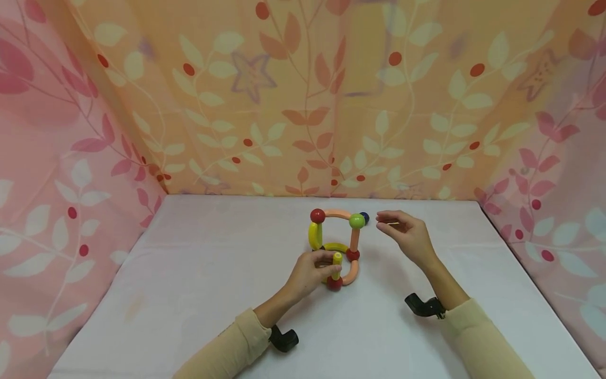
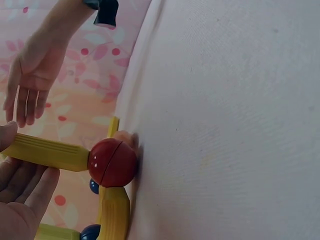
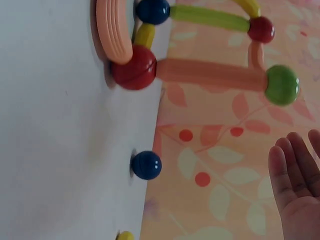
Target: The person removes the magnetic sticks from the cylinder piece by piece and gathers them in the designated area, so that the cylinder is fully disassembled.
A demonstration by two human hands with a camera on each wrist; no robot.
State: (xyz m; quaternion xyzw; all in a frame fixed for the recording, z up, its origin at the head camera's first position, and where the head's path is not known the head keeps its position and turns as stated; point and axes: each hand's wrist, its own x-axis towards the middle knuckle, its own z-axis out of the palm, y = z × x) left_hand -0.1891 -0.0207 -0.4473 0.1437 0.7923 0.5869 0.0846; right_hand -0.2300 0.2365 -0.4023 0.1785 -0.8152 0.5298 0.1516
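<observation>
Leaf-print cloth walls in our white table point(image 1: 189, 295). Our left hand point(image 1: 310, 271) pinches a short yellow rod point(image 1: 336, 261) standing on a red ball point(image 1: 334, 283) of the half-built rod-and-ball frame point(image 1: 337, 234). Just right, our right hand point(image 1: 409, 234) hovers open, empty; a blue ball point(image 3: 146, 165) lies loose, unattached.

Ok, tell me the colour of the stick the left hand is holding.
Yellow. The left hand grips a ribbed yellow stick joined to a red ball; clearest in the left wrist view.
</observation>
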